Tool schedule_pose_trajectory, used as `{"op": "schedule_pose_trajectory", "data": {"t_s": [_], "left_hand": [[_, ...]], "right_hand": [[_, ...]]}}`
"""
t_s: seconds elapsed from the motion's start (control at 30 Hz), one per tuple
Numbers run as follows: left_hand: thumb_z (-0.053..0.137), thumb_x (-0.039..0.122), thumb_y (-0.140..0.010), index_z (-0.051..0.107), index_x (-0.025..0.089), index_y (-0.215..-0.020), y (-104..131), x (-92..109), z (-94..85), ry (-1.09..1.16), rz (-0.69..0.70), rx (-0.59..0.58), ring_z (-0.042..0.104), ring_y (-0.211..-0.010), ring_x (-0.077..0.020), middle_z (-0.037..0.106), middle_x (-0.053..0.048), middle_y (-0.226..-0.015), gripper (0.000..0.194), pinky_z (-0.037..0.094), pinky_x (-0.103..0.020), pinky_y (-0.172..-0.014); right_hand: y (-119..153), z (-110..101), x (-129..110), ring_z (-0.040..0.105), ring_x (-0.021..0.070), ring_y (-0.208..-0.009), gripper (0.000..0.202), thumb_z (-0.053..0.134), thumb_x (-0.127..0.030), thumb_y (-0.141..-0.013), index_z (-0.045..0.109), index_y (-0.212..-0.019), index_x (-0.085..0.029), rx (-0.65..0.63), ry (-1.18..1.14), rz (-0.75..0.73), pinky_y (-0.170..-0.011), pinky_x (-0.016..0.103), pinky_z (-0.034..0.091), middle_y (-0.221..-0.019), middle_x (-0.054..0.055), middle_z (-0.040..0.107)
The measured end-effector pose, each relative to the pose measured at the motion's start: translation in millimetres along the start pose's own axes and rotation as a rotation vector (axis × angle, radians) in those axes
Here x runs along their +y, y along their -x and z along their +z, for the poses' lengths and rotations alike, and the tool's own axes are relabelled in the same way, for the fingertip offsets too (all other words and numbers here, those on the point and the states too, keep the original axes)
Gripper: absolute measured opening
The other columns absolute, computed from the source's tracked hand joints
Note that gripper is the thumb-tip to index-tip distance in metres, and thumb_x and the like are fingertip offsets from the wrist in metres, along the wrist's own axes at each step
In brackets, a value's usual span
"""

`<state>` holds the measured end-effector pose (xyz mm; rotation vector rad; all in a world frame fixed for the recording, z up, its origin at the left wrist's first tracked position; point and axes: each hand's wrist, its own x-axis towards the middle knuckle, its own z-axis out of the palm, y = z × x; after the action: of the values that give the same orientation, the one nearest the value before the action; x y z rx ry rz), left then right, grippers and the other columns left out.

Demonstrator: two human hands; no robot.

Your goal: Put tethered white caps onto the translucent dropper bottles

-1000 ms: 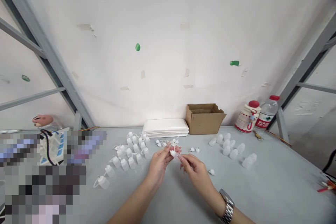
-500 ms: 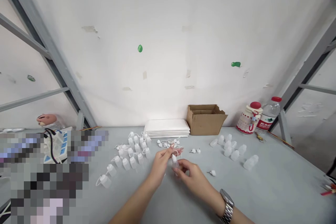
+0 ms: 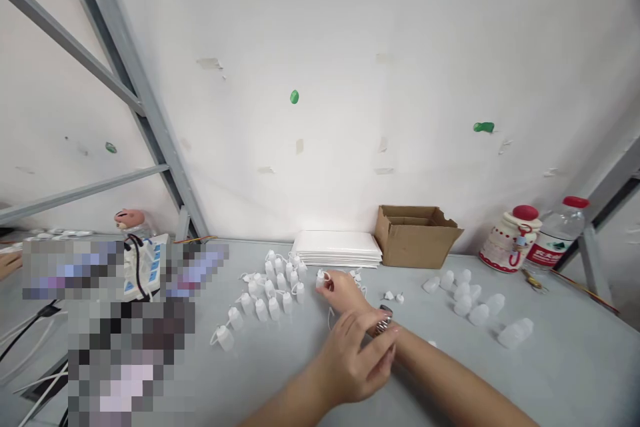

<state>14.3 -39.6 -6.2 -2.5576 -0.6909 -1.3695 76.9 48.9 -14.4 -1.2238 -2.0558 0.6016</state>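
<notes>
My right hand (image 3: 345, 290) reaches across to the left, closed on a small white squeeze bottle (image 3: 321, 279) with a looped cap strap. The bottle is held upright at or just above the table. Nearer to me, my left hand (image 3: 356, 355) overlaps my right wrist, beside the metal watch (image 3: 384, 321). Its fingers are bent and somewhat apart, with no bottle in them; whether they touch the watch I cannot tell. Left of my right hand stand several capped bottles (image 3: 273, 309) in loose rows. Loose white caps (image 3: 389, 295) lie beyond my right forearm, some partly hidden.
Several uncapped translucent bottles (image 3: 479, 314) lie at right. At the back are a stack of white sheets (image 3: 335, 250) and an open cardboard box (image 3: 417, 243). A red-capped jar (image 3: 509, 240) and a water bottle (image 3: 557, 237) stand back right. A power strip (image 3: 145, 267) sits left.
My right hand has carried the small bottle forward and slightly left. My left hand has let go of it and drawn back to my right wrist. The view has turned left.
</notes>
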Motion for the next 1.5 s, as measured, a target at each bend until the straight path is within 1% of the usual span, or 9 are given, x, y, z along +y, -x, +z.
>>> {"op": "schedule_pose_trajectory", "data": {"t_s": [0.33, 0.5, 0.63, 0.7, 0.77, 0.87, 1.13, 1.33, 1.5], "left_hand": [[0.047, 0.013, -0.078, 0.042, 0.019, -0.127, -4, 1, -5.6, 0.016, -0.032, 0.047, 0.060, -0.094, -0.0223, 0.061, -0.015, -0.101, 0.050, 0.049, -0.034, -0.077], [0.048, 0.010, -0.078, 0.044, 0.019, -0.125, -1, -2, -5.6, 0.015, -0.107, 0.083, 0.057, -0.097, -0.0208, 0.059, -0.013, -0.102, 0.048, 0.047, -0.032, -0.081], [0.039, 0.016, -0.084, 0.049, 0.018, -0.117, -4, -12, -4.6, 0.020, -0.485, 0.119, 0.058, -0.087, -0.0192, 0.058, -0.012, -0.095, 0.035, 0.046, -0.031, -0.075], [0.035, 0.023, -0.087, 0.051, 0.019, -0.111, -9, -19, -7.3, 0.008, -0.754, 0.000, 0.059, -0.079, -0.0190, 0.061, -0.009, -0.087, 0.030, 0.045, -0.031, -0.070], [0.034, 0.029, -0.086, 0.053, 0.019, -0.106, -15, -25, -13.8, -0.039, -0.989, -0.263, 0.060, -0.073, -0.0214, 0.063, -0.007, -0.079, 0.029, 0.042, -0.032, -0.066], [0.039, 0.033, -0.083, 0.054, 0.014, -0.100, -19, -32, -28.8, -0.162, -1.132, -0.620, 0.062, -0.070, -0.0286, 0.064, -0.011, -0.072, 0.030, 0.039, -0.034, -0.061], [0.068, 0.017, -0.052, 0.057, 0.023, -0.087, -3, -45, -47.0, 0.047, -1.089, -0.839, 0.059, -0.066, -0.0211, 0.062, 0.000, -0.072, 0.037, 0.032, -0.024, -0.050], [0.053, 0.019, -0.070, 0.057, 0.020, -0.084, -1, -50, -27.3, 0.018, -1.054, -0.758, 0.059, -0.077, -0.0207, 0.062, -0.005, -0.083, 0.015, 0.039, -0.027, -0.062], [0.041, 0.010, -0.079, 0.053, 0.018, -0.106, 5, -53, -0.3, -0.168, -0.814, -0.504, 0.051, -0.105, -0.0230, 0.055, -0.011, -0.108, 0.031, 0.040, -0.035, -0.086]], "right_hand": [[-15, 15, -5, 0.058, 0.0202, -0.073, 0.011, 0.055, -0.018, -0.075, 0.062, -0.067, -0.018, -0.104, 0.195, -0.051, -0.072, 0.032, 0.037, -0.072, 0.004, 0.064], [11, -27, -9, 0.057, 0.0220, -0.081, 0.020, 0.052, -0.015, -0.077, 0.064, -0.092, -0.020, -0.059, 0.244, -0.062, -0.073, 0.031, 0.041, -0.086, 0.006, 0.063], [60, -82, 18, 0.060, 0.0229, -0.080, 0.026, 0.049, -0.018, -0.078, 0.060, -0.102, -0.016, 0.049, 0.375, 0.034, -0.073, 0.033, 0.045, -0.090, 0.011, 0.061], [90, -103, 41, 0.061, 0.0235, -0.073, 0.022, 0.053, -0.028, -0.077, 0.062, -0.094, -0.018, 0.101, 0.473, 0.153, -0.068, 0.034, 0.046, -0.085, 0.009, 0.060], [118, -117, 64, 0.061, 0.0225, -0.062, 0.024, 0.056, -0.034, -0.073, 0.062, -0.090, -0.019, 0.115, 0.490, 0.297, -0.062, 0.035, 0.048, -0.081, 0.008, 0.059], [145, -120, 86, 0.059, 0.0184, -0.054, 0.025, 0.059, -0.031, -0.067, 0.061, -0.090, -0.022, 0.055, 0.324, 0.380, -0.059, 0.033, 0.050, -0.080, 0.005, 0.060], [122, -86, 61, 0.059, 0.0170, -0.068, 0.015, 0.044, -0.013, -0.079, 0.057, -0.077, -0.021, -0.005, 0.238, 0.191, -0.065, 0.028, 0.046, -0.080, 0.004, 0.059], [89, -58, 39, 0.058, 0.0201, -0.069, 0.019, 0.042, -0.004, -0.083, 0.056, -0.080, -0.017, -0.074, 0.717, -0.139, -0.061, 0.030, 0.039, -0.080, 0.006, 0.060], [84, -67, 36, 0.056, 0.0199, -0.064, 0.020, 0.044, 0.000, -0.080, 0.054, -0.080, -0.018, -0.059, 0.928, -0.291, -0.059, 0.030, 0.035, -0.075, 0.006, 0.059]]}}
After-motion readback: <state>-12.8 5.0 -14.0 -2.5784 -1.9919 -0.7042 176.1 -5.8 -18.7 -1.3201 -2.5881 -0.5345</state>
